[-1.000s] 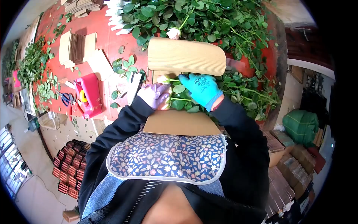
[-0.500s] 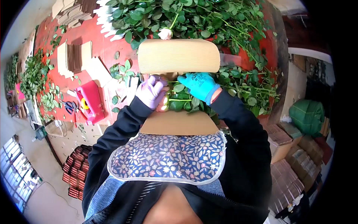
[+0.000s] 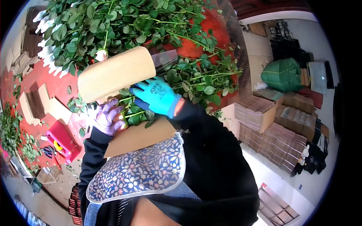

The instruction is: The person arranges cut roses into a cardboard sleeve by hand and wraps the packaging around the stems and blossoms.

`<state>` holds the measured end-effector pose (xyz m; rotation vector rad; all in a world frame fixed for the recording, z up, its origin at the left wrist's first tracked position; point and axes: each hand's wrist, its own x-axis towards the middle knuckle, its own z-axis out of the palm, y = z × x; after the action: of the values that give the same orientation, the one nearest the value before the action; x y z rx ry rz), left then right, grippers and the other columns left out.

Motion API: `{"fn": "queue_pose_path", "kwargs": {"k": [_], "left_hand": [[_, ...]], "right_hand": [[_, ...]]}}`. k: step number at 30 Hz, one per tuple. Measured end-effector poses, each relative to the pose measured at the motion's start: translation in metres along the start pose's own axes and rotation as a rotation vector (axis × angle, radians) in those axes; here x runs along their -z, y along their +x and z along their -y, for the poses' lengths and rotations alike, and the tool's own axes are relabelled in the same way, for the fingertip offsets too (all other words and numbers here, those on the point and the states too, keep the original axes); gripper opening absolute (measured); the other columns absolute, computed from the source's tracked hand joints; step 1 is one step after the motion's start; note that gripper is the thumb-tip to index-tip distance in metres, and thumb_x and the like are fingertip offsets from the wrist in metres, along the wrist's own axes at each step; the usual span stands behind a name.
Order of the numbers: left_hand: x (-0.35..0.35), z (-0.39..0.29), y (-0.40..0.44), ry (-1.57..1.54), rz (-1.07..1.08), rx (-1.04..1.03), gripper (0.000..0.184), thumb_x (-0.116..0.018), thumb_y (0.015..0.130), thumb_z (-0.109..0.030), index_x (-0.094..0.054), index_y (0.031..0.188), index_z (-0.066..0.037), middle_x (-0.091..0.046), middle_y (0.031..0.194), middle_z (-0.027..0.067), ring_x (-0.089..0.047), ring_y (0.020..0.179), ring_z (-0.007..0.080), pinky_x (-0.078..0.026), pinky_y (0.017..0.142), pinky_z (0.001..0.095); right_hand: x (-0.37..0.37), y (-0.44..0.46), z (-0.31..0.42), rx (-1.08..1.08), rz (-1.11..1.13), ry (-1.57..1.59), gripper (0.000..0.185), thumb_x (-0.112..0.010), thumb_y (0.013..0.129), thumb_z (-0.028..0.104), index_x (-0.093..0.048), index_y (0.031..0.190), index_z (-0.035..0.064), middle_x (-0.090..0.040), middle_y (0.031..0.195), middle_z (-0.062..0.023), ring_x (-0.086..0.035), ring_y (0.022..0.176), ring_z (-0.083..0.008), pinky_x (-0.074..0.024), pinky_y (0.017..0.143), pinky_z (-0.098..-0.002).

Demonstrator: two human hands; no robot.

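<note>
My left hand (image 3: 107,117), in a lavender glove, curls its fingers around the heads of roses (image 3: 121,123) that lie on a brown cardboard sheet (image 3: 145,137). Green stems and leaves (image 3: 132,113) run from the heads toward my right hand (image 3: 156,96). That hand wears a blue glove with darker fingertips; its fingers are spread over the leaves, and I see nothing gripped in them. Just beyond both hands, a curved piece of corrugated cardboard (image 3: 117,73) arches over the far part of the bundle. A pale pink rose (image 3: 101,55) lies behind it.
Leafy rose stems (image 3: 124,22) cover the far table, with more at the right (image 3: 203,79). At left are a pink tape dispenser (image 3: 63,141), scissors (image 3: 49,151) and cardboard pieces (image 3: 34,105). Boxes (image 3: 271,139) and a green sack (image 3: 281,75) stand beyond the table's right edge.
The view has turned to the right, so the table appears tilted and shifted left. My right hand's fingers have spread over the leaves, while my left hand stays at the rose heads.
</note>
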<state>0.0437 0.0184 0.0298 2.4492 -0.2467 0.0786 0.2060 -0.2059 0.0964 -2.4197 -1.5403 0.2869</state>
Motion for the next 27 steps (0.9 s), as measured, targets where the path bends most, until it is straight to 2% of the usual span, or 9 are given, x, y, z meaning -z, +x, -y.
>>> {"fn": "queue_pose_path", "kwargs": {"k": [2,4,6,10,14,20,23,25,27], "left_hand": [[-0.006,-0.001,-0.001,-0.011,-0.015,0.009,0.055,-0.081,0.062,-0.027,-0.070,0.114,-0.017,-0.060,0.127,0.0130,-0.061,0.109,0.0361,-0.047,0.091,0.0474],[-0.010,-0.004,0.000,0.024,-0.042,0.056,0.058,-0.082,0.060,-0.025,-0.068,0.116,-0.019,-0.061,0.126,0.0091,-0.058,0.104,0.0345,-0.045,0.091,0.0468],[-0.014,-0.001,-0.002,0.018,-0.083,0.040,0.060,-0.081,0.058,-0.024,-0.069,0.116,-0.020,-0.061,0.125,0.0078,-0.056,0.103,0.0345,-0.046,0.090,0.0463],[-0.017,-0.001,-0.001,0.067,-0.150,-0.020,0.064,-0.081,0.055,-0.024,-0.068,0.117,-0.018,-0.060,0.126,0.0057,-0.055,0.102,0.0339,-0.047,0.087,0.0464],[-0.016,-0.001,-0.001,0.080,-0.157,-0.008,0.066,-0.080,0.053,-0.023,-0.069,0.117,-0.018,-0.062,0.125,0.0063,-0.055,0.102,0.0334,-0.048,0.086,0.0456],[-0.016,0.006,-0.004,0.085,-0.089,0.011,0.064,-0.079,0.055,-0.021,-0.068,0.118,-0.017,-0.059,0.129,0.0057,-0.054,0.104,0.0339,-0.048,0.087,0.0463],[-0.014,0.002,-0.003,0.073,-0.068,0.016,0.063,-0.078,0.058,-0.018,-0.067,0.120,-0.017,-0.059,0.130,0.0068,-0.054,0.104,0.0339,-0.048,0.087,0.0465],[-0.011,0.004,0.002,0.082,-0.106,-0.024,0.063,-0.078,0.059,-0.018,-0.067,0.121,-0.017,-0.059,0.130,0.0069,-0.053,0.104,0.0354,-0.048,0.088,0.0468],[-0.014,0.002,-0.006,0.085,-0.075,0.036,0.063,-0.079,0.059,-0.019,-0.067,0.121,-0.017,-0.059,0.130,0.0063,-0.052,0.105,0.0361,-0.047,0.089,0.0466]], "right_hand": [[0.017,-0.015,-0.002,0.004,-0.129,0.001,0.033,-0.065,0.088,0.032,-0.063,0.116,0.0134,-0.065,0.102,-0.0046,-0.062,0.095,-0.0240,-0.0465,0.084,-0.0411],[0.048,-0.034,-0.006,-0.101,-0.002,0.020,0.032,-0.067,0.085,0.025,-0.064,0.114,0.0126,-0.066,0.102,-0.0050,-0.063,0.094,-0.0244,-0.0470,0.084,-0.0407],[0.058,-0.051,-0.012,-0.192,-0.084,-0.082,0.032,-0.069,0.081,0.019,-0.064,0.112,0.0114,-0.066,0.101,-0.0057,-0.063,0.092,-0.0246,-0.0474,0.084,-0.0407],[0.037,-0.085,-0.037,-0.400,0.196,-0.239,0.030,-0.062,0.084,0.018,-0.065,0.114,0.0125,-0.067,0.104,-0.0065,-0.062,0.104,-0.0259,-0.0430,0.094,-0.0476],[0.001,-0.088,-0.060,-0.291,0.136,-0.332,0.030,-0.059,0.082,0.019,-0.067,0.111,0.0176,-0.069,0.099,-0.0037,-0.060,0.112,-0.0256,-0.0351,0.107,-0.0499],[0.066,-0.072,-0.010,-0.208,-0.076,-0.365,0.021,-0.058,0.078,0.016,-0.068,0.097,0.0159,-0.067,0.086,-0.0046,-0.060,0.109,-0.0252,-0.0377,0.106,-0.0503],[0.017,-0.088,-0.045,-0.318,0.123,-0.407,0.021,-0.057,0.080,0.016,-0.068,0.098,0.0188,-0.068,0.089,-0.0039,-0.060,0.108,-0.0242,-0.0366,0.107,-0.0511],[0.017,-0.088,-0.041,-0.229,-0.049,-0.424,0.017,-0.056,0.082,0.017,-0.067,0.095,0.0194,-0.069,0.092,-0.0042,-0.060,0.110,-0.0244,-0.0357,0.106,-0.0518],[0.034,-0.077,-0.029,-0.292,0.089,-0.418,0.016,-0.055,0.083,0.018,-0.068,0.093,0.0183,-0.069,0.090,-0.0036,-0.060,0.111,-0.0253,-0.0349,0.108,-0.0510]]}}
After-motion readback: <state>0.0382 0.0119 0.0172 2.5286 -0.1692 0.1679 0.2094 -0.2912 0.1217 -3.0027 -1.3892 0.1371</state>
